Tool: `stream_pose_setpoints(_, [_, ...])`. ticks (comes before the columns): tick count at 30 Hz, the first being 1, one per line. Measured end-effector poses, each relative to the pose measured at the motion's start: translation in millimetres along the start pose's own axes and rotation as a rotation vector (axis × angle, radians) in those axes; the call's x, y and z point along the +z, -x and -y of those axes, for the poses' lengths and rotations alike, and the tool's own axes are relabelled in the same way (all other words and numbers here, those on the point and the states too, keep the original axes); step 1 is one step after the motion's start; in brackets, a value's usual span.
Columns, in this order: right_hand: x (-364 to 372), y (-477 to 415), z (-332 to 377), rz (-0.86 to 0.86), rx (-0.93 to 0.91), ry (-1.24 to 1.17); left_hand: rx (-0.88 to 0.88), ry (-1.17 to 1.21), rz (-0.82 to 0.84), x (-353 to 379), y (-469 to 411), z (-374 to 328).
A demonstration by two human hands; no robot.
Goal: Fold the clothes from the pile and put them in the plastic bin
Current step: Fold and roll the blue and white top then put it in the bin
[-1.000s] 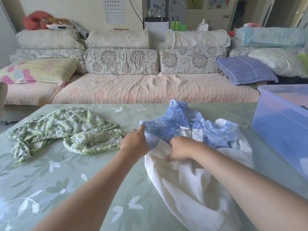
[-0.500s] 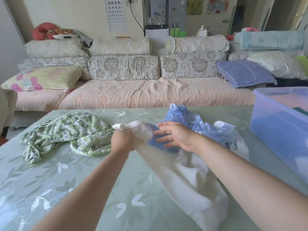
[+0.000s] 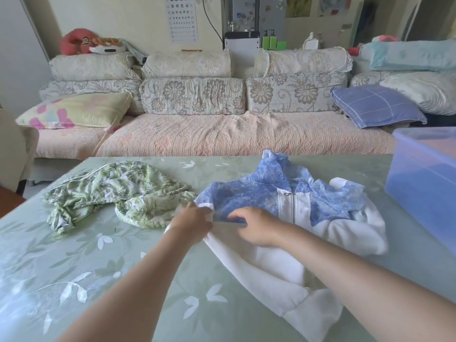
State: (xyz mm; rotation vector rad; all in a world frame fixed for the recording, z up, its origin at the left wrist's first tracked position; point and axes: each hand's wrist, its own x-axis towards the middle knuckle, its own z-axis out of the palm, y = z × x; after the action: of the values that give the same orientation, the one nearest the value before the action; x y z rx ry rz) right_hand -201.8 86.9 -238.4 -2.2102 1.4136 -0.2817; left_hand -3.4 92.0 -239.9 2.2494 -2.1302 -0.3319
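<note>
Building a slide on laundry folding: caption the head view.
Left hand grips the edge of the blue-and-white zip garment, right hand rests on it; green leaf-print garment left, plastic bin right.

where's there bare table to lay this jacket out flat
The widest bare table is near left, in front of the green leafy garment and left of the jacket. A thin strip runs between the jacket and the bin. It is crowded in the middle, where the left hand grips the jacket's edge beside that garment.
</note>
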Motion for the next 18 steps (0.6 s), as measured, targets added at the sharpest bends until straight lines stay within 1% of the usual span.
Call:
stream_pose_setpoints(2, [7.4, -6.1, 7.7, -0.032, -0.046, -0.019, 0.018, 0.044, -0.108, -3.6, -5.2, 3.3])
stream_pose_setpoints(3, [10.6, -10.8, 13.2, -0.050, -0.034, -0.084, 0.022, 0.052, -0.138, -6.3, -6.3, 4.4])
stream_pose_setpoints(6, [18.7, -26.8, 32.1, -0.075, 0.066, -0.429, 0.033, 0.057, -0.151, -19.0, -5.3, 6.4])
stream_pose_setpoints(8, [25.2, -44.6, 45.2, -0.050, 0.067, -0.585, 0.009, 0.076, -0.157, -34.1, -1.9, 11.3])
stream_pose_setpoints(10, [29.3, -65.3, 58.7, -0.008, 0.024, -0.672, -0.077, 0.182, -0.192, -52.4, 0.2, 23.7])
stream_pose_setpoints(11, [30.4, -75.6, 65.6, 0.013, -0.005, -0.694, -0.142, 0.320, -0.249, -58.8, -1.7, 34.0])
stream_pose_setpoints(13, [27.6, -92.0, 79.1, 0.062, -0.050, -0.684, -0.283, 0.649, -0.414, -64.3, -9.4, 59.2])
stream_pose_setpoints(14, [25.3, -97.3, 82.8, 0.080, -0.068, -0.653, -0.344, 0.728, -0.467, -63.7, -12.5, 68.9])
stream_pose_setpoints(15, [22.7, -100.2, 84.2, 0.080, -0.078, -0.599, -0.386, 0.708, -0.452, -60.4, -14.2, 75.5])
stream_pose_setpoints(16, [19.6, -100.7, 81.4, 0.065, -0.080, -0.527, -0.405, 0.618, -0.389, -55.5, -13.7, 77.4])
stream_pose_setpoints(18, [10.6, -92.3, 69.0, 0.011, -0.069, -0.361, -0.379, 0.358, -0.272, -43.3, -9.1, 68.9])
